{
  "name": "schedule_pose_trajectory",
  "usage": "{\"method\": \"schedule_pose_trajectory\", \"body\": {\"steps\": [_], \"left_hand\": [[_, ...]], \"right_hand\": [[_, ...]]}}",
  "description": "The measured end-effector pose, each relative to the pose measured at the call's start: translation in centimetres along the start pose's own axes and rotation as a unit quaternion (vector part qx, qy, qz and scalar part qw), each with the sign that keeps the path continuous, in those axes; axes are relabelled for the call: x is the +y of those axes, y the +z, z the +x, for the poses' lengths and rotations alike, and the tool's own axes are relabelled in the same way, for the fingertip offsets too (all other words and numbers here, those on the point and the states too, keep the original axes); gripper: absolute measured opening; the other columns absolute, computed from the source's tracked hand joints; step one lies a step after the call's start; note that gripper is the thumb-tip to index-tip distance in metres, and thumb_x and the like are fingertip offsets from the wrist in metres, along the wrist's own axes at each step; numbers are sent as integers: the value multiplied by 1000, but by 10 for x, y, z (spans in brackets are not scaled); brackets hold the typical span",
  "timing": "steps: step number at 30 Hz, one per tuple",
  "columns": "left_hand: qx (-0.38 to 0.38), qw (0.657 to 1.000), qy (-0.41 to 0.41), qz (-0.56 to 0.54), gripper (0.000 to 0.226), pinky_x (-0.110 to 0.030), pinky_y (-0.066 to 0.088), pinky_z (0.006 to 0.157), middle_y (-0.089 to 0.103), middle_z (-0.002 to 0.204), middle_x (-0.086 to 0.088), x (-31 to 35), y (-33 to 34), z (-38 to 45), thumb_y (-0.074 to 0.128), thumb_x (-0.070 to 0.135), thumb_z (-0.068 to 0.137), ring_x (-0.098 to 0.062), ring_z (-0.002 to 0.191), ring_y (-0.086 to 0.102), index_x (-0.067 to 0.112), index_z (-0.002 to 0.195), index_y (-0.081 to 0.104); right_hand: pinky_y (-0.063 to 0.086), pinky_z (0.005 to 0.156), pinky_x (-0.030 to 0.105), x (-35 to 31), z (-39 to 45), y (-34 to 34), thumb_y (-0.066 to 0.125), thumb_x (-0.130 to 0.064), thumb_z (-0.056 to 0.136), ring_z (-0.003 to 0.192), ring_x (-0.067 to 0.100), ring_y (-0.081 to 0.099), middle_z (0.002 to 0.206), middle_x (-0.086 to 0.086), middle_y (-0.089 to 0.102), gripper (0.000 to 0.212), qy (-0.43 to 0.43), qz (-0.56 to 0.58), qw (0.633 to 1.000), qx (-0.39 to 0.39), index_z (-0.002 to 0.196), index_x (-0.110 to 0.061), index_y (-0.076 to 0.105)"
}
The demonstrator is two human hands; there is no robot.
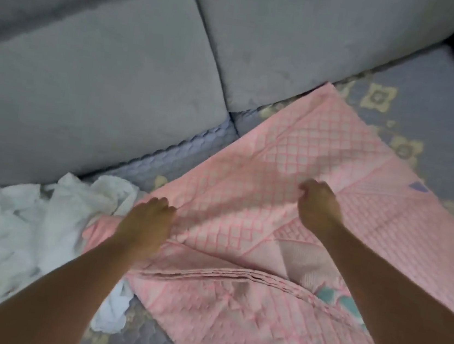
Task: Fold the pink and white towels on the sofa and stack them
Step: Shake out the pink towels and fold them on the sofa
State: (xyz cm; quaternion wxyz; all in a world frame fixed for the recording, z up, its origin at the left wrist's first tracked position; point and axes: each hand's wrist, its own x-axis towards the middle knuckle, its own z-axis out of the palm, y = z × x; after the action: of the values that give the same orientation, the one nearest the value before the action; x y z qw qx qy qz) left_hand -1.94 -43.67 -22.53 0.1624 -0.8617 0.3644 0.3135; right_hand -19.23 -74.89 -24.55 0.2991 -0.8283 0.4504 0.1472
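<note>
- The pink towel (301,163) lies spread on the sofa seat (430,91) under both my hands, a soft woven cloth with a raised diamond lattice in a deeper pink and plain ribbed bands across it.
- My left hand (146,223) is curled down on the towel near its left edge, fingers bent and pinching up a little ridge of cloth; wrinkles run away from my fingertips toward the right.
- My right hand (319,204) is closed in a loose fist farther out on the towel, knuckles up, gripping a pinch of the fabric; the picture is smeared here, so I cannot say just how much cloth is in that grip.
- Between my wrists and nearer to me, the towel doubles over itself in a long curved fold with several thin pleats stacked along it.
- Under my right forearm a patch of teal and pale motif shows on the pink weave.
- Beyond my right knuckles a small blue-violet patch sits by the towel's far right edge.
- Left of my left hand the white towel (14,220) lies in a crumpled heap, thin and rumpled, its edge touching the pink towel and running under it.
- The seat is covered in bluish quilted fabric with cream flower shapes.
- Beyond my fingers rise the plain grey back cushions (95,70), smooth and plump.
</note>
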Motion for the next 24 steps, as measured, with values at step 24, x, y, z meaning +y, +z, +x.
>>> {"method": "schedule_pose_trajectory", "body": {"steps": [24], "left_hand": [[22,995,-19,-97,19,-36,53,85,68,107,1,-95,42,6,53,35,98,-24,99,67,24,113,58]], "right_hand": [[54,81,47,-136,102,46,51,-1,93,91,43,61,126,11,41,38,-138,-284,949,-6,128,-14,55]]}}
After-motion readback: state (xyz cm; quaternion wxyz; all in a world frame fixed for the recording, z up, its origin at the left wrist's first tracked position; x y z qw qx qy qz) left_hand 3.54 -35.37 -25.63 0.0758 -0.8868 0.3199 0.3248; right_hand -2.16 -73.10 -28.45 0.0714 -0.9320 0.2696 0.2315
